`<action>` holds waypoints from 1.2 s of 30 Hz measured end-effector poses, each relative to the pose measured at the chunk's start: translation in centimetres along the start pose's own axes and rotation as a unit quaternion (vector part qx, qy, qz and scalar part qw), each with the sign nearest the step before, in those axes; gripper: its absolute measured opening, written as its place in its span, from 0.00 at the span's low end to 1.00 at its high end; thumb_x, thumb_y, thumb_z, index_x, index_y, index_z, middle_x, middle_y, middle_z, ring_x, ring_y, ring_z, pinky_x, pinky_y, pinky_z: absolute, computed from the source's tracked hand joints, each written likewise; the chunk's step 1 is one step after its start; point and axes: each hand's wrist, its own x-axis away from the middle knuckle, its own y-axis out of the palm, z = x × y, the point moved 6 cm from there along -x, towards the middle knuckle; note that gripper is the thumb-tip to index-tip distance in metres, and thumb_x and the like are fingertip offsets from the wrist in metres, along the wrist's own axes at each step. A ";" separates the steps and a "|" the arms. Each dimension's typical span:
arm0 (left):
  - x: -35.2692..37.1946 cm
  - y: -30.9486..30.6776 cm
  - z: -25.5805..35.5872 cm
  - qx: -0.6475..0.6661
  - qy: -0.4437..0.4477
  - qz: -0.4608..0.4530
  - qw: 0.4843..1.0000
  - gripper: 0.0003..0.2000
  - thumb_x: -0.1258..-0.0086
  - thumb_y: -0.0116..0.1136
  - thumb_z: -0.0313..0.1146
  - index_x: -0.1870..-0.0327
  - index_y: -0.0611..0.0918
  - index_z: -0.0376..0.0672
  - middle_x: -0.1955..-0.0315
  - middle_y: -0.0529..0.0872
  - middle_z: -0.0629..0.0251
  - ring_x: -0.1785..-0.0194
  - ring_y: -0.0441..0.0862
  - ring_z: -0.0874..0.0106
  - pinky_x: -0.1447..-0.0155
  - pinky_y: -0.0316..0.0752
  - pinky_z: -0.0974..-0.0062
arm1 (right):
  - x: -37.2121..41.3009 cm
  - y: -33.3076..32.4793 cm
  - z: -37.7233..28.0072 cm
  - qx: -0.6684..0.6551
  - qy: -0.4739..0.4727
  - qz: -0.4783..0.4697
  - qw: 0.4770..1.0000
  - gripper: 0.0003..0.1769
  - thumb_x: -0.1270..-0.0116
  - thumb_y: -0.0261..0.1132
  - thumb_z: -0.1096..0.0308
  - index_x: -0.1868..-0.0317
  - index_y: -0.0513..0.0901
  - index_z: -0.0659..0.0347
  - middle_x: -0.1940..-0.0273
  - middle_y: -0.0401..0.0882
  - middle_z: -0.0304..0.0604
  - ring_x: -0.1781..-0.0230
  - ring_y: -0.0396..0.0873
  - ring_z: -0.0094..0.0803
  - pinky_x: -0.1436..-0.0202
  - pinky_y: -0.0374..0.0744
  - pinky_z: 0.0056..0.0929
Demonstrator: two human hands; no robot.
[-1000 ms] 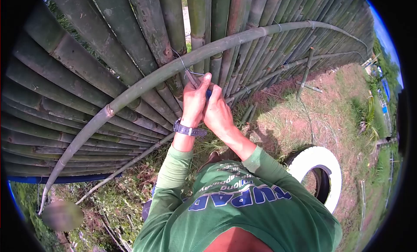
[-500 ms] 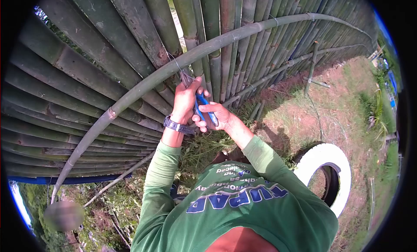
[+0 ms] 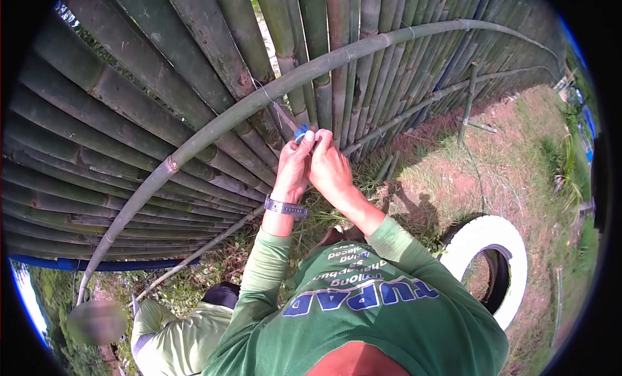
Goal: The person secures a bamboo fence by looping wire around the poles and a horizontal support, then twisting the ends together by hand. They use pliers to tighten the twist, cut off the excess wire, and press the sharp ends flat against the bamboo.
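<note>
I see my left hand (image 3: 293,167) and right hand (image 3: 332,171) touching, all fingers (image 3: 323,144) squeezed tight on the blue pliers (image 3: 300,133) just under the bamboo rail (image 3: 214,131).

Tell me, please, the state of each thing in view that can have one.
left hand: closed on the pliers
right hand: closed on the pliers too
pliers: gripped, nose up at the wire
wire: looped round the rail
rail: lying across the upright bamboo poles

On the grass at your right sits a white-painted tyre (image 3: 484,228). Low at your left runs a blue pipe (image 3: 52,264), and another person's pale green sleeve (image 3: 162,337) shows below it.
</note>
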 end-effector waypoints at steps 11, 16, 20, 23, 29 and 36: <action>-0.7 -1.4 1.2 -0.036 -0.072 0.023 0.997 0.16 0.28 0.67 0.39 0.50 0.84 0.33 0.52 0.89 0.53 0.54 0.88 0.66 0.50 0.87 0.63 | 1.9 1.1 4.0 -0.505 0.068 -0.171 0.843 0.50 0.33 0.78 0.55 0.30 0.48 0.65 0.45 0.78 0.57 0.47 0.85 0.36 0.46 0.84 0.35; -1.0 -2.2 1.3 0.043 -0.149 -0.075 0.985 0.15 0.28 0.69 0.40 0.51 0.84 0.38 0.46 0.86 0.56 0.54 0.89 0.67 0.67 0.87 0.75 | 1.6 1.7 2.6 -0.632 0.097 -0.389 0.663 0.25 0.20 0.63 0.53 0.38 0.76 0.67 0.50 0.86 0.53 0.57 0.89 0.44 0.52 0.89 0.41; -0.5 -1.0 1.8 0.042 -0.110 -0.107 0.987 0.18 0.27 0.68 0.42 0.47 0.83 0.37 0.49 0.85 0.59 0.38 0.83 0.67 0.68 0.85 0.85 | 0.9 4.6 1.2 -0.749 0.071 -0.509 0.417 0.25 0.22 0.61 0.53 0.39 0.78 0.67 0.49 0.88 0.54 0.56 0.90 0.46 0.52 0.89 0.46; -0.9 -1.7 1.7 0.061 -0.130 -0.182 0.973 0.18 0.26 0.68 0.43 0.47 0.83 0.39 0.42 0.83 0.59 0.26 0.73 0.62 0.47 0.87 0.75 | 0.9 5.8 -0.1 -0.775 0.101 -0.504 0.368 0.23 0.22 0.60 0.53 0.42 0.78 0.66 0.59 0.83 0.45 0.64 0.83 0.36 0.62 0.83 0.38; 1.1 -2.3 6.9 -0.445 -0.017 -0.028 0.895 0.25 0.22 0.63 0.50 0.48 0.87 0.31 0.63 0.90 0.62 0.58 0.84 0.75 0.49 0.79 0.72 | 0.6 3.9 1.0 -0.677 0.158 -0.422 0.582 0.16 0.19 0.59 0.58 0.43 0.77 0.61 0.66 0.78 0.40 0.72 0.76 0.29 0.70 0.76 0.32; 4.7 2.5 17.2 -0.695 0.433 0.176 0.546 0.10 0.25 0.65 0.34 0.52 0.86 0.36 0.61 0.89 0.54 0.57 0.86 0.58 0.51 0.79 0.63 | -0.1 3.6 0.9 -0.645 0.134 -0.438 0.612 0.19 0.21 0.62 0.63 0.40 0.76 0.68 0.58 0.84 0.47 0.60 0.87 0.39 0.54 0.89 0.46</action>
